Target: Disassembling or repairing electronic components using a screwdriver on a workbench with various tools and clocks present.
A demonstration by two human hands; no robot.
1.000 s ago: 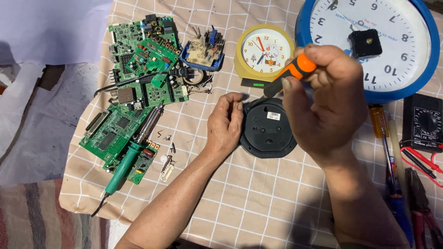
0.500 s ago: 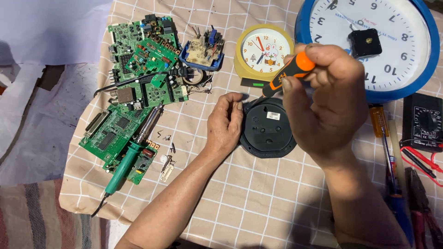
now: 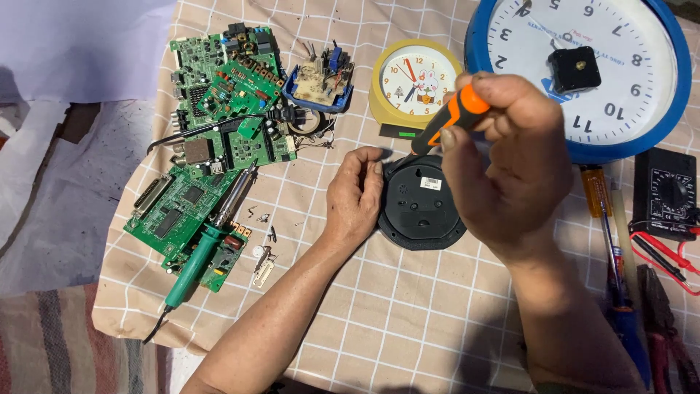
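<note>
Left hand (image 3: 355,197) flat on the checked cloth of the counter (image 3: 408,321), fingers loosely curled, fingertips touching the left rim of the round black clock back (image 3: 421,206); nothing gripped. Right hand (image 3: 503,164) raised above the clock back, fingers closed round an orange-handled screwdriver (image 3: 446,122) — shaft angled down-left toward the upper rim of the black piece; tip contact cannot be told. Clock back lying near the counter's middle, just below a small yellow clock (image 3: 414,82). Large blue-rimmed clock face (image 3: 583,73) at upper right. Green circuit boards (image 3: 219,138) and green soldering iron (image 3: 200,252) to the left — multimeter (image 3: 665,193) at far right.
</note>
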